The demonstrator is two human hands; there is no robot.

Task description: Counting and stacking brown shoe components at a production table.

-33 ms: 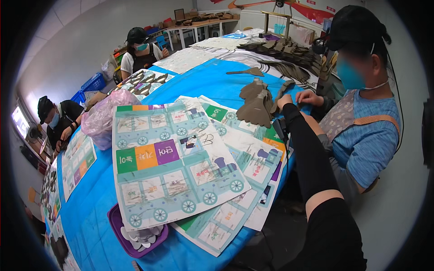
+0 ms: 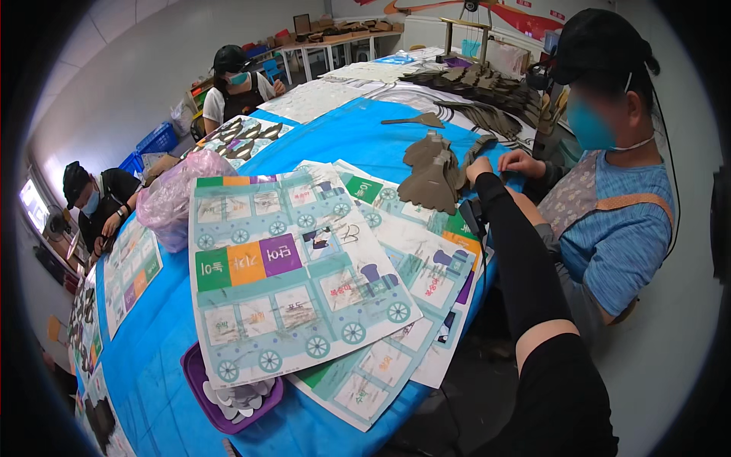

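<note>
My right hand (image 2: 477, 169), at the end of a black-sleeved arm, reaches to the far right edge of the table. Its fingers are closed on the edge of a dark brown flat piece (image 2: 460, 174), partly hidden by the hand. Just left of it lies a pile of brown scalloped, fan-shaped pieces (image 2: 428, 181), on printed sheets. A lone brown piece with a narrow handle-like end (image 2: 423, 120) rests farther back on the blue cover. My left hand is out of view. Close to my right hand are the hands of a co-worker (image 2: 521, 164) at the right.
Overlapping printed sheets (image 2: 251, 289) spread over the blue-covered table (image 2: 152, 373). A purple tray (image 2: 196, 377) of grey-white oval pieces sits near me, and a plastic bag (image 2: 183, 199) lies left. More brown pieces (image 2: 495, 91) are heaped at the back. Two other people sit along the left side.
</note>
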